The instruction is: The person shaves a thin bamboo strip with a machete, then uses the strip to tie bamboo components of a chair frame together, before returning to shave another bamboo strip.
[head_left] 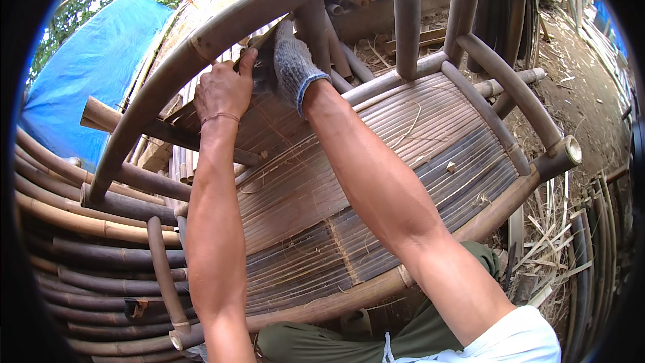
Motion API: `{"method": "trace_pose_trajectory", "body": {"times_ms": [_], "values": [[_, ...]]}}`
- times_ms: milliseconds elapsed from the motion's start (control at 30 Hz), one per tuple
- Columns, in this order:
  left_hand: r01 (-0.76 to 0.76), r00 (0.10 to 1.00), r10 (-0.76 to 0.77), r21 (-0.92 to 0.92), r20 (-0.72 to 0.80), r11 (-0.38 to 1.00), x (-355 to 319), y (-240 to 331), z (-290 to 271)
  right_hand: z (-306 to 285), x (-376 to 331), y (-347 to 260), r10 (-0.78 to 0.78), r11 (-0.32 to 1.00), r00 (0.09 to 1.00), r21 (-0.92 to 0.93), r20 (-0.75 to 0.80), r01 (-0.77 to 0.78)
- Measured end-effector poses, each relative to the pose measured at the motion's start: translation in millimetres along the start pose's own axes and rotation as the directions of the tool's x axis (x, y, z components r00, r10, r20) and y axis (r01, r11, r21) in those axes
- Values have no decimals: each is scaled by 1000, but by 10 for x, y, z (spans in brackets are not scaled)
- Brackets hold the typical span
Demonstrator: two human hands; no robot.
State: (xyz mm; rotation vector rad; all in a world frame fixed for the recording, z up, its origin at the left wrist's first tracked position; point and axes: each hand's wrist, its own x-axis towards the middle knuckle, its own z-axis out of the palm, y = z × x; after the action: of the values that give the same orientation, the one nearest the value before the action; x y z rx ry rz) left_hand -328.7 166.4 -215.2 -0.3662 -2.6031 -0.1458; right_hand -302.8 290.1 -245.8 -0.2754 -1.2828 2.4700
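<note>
A brown bamboo bench (289,215) with a slatted seat and a curved back rail (248,17) stands before me. My left hand (225,91), bare with a thin cord round its wrist, is closed on the edge of a dark flat bamboo strip (265,70) under the back rail. In a grey knitted glove with a blue cuff, my right hand (293,67) is pressed against the same strip, beside a short upright of the backrest (312,33). Its fingertips reach up toward the rail and are partly hidden. The strip's lower end is hidden behind my left hand.
Bent bamboo poles (114,255) are stacked at the left. A blue tarp (94,67) hangs beyond them. Bamboo shavings (547,249) litter the ground at the right, near long split strips (594,228). A few fibres lie on the seat.
</note>
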Motion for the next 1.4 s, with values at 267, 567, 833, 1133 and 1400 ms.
{"method": "trace_pose_trajectory", "body": {"times_ms": [267,567,833,1133,1400], "values": [[6,996,-9,27,85,1000,47,15,-20,-82,158,-26,-52,932,998,-359,21,56],[0,996,-1,6,91,1000,61,63,5,-247,39,-75,-108,747,988,-646,114,156],[-465,796,366,-100,-482,880,-542,-211,-203,-835,-307,-380,-731,119,546,-711,409,693],[-255,800,323,201,-505,946,-433,-1437,204,-392,-69,-833,-419,-788,130,-431,899,440],[-457,751,391,9,-532,889,-147,-1453,339,-243,261,-811,-244,-846,200,-309,949,435]]}}
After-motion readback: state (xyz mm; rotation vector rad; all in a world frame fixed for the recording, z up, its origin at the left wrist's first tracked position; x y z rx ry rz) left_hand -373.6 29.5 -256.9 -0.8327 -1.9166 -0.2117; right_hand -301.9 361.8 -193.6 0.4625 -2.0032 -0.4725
